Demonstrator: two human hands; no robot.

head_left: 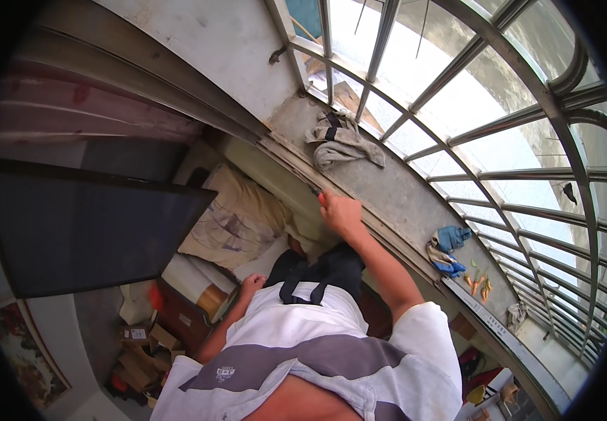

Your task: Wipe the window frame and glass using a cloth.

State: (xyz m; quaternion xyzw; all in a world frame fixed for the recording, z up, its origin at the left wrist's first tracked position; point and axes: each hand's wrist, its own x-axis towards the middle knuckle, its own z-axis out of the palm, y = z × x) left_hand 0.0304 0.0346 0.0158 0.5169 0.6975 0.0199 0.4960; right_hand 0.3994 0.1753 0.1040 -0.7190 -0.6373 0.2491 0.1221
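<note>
My right hand (pixel 343 212) is closed around a red-handled tool (pixel 322 200) with a thin dark end. That end meets the worn window track (pixel 296 165) along the inner edge of the sill; its exact shape is too small to tell. Beside my waist, my left hand (pixel 253 282) is held low with its fingers curled, and nothing shows in it. Past the track, a bunched grey cloth (pixel 344 142) with a dark band lies on the concrete sill (pixel 398 189).
Curved metal window bars (pixel 468 175) enclose the sill's outer side. Farther right lie a blue and beige cloth (pixel 449 247) and orange dried pieces (pixel 482 286). A large dark television (pixel 93 228) stands at left, near a bed with a rumpled yellowish cover (pixel 233 221). Cardboard boxes (pixel 138 361) are below.
</note>
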